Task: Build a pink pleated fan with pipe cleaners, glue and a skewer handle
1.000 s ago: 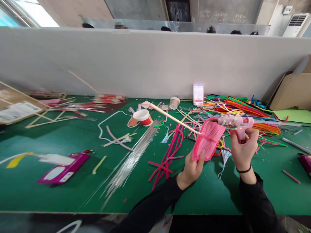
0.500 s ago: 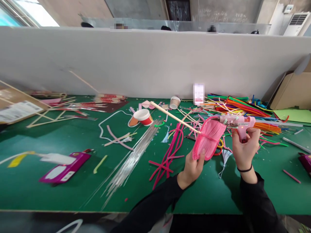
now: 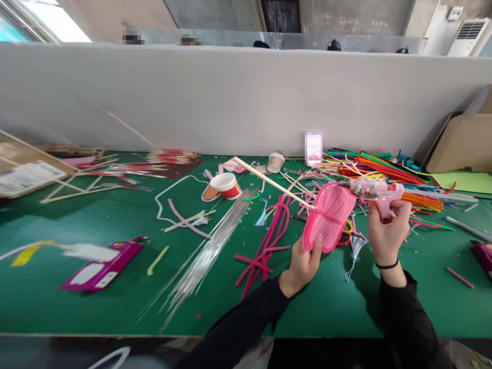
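My left hand (image 3: 305, 261) is closed on the lower edge of a pink fan-like piece (image 3: 331, 218) with a thick fuzzy rim, its thumb lying across the front. A pale wooden stick (image 3: 272, 183) reaches from the piece up to the left. In my right hand (image 3: 389, 230) is a pink hot glue gun (image 3: 378, 192), gripped by its handle. Its nozzle points left, at the upper right rim of the piece; whether it touches I cannot tell. Scissors with yellow and red handles (image 3: 348, 233) lie partly hidden behind the piece, beside a pale blue tassel (image 3: 357, 248).
Pink pipe cleaners (image 3: 265, 256) and a bundle of clear thin rods (image 3: 211, 251) lie left of my hands. Beyond stand paper cups (image 3: 230, 188) and a colourful pipe-cleaner heap (image 3: 395, 169). A purple power strip (image 3: 103, 269) lies left. A white partition (image 3: 230, 97) bounds the table.
The pink piece and its stick have shifted very slightly left. The glue gun's nozzle has moved a little along the piece's upper edge. Both hands keep their hold.
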`<state>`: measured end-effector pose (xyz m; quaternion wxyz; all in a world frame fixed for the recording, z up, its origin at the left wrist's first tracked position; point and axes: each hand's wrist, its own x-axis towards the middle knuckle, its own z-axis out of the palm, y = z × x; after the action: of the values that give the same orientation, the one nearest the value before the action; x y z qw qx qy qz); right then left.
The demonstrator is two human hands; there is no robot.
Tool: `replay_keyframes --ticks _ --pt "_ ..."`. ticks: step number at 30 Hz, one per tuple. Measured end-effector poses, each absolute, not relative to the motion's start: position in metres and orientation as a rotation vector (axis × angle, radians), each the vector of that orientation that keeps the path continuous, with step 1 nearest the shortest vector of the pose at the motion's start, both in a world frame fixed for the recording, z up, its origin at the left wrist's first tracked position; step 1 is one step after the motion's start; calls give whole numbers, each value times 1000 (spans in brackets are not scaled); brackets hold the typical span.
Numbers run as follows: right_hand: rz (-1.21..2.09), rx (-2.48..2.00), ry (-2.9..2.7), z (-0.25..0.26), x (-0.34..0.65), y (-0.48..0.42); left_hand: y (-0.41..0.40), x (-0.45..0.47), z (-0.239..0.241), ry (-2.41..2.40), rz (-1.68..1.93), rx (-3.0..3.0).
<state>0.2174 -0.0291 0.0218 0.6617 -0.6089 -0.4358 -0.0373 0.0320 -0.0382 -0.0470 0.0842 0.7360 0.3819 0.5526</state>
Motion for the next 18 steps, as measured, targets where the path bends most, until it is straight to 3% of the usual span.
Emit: replay_keyframes --ticks 18 --pt "-116 -1390 -1005 18 220 -28 -37 30 -45 1188 1679 2202"
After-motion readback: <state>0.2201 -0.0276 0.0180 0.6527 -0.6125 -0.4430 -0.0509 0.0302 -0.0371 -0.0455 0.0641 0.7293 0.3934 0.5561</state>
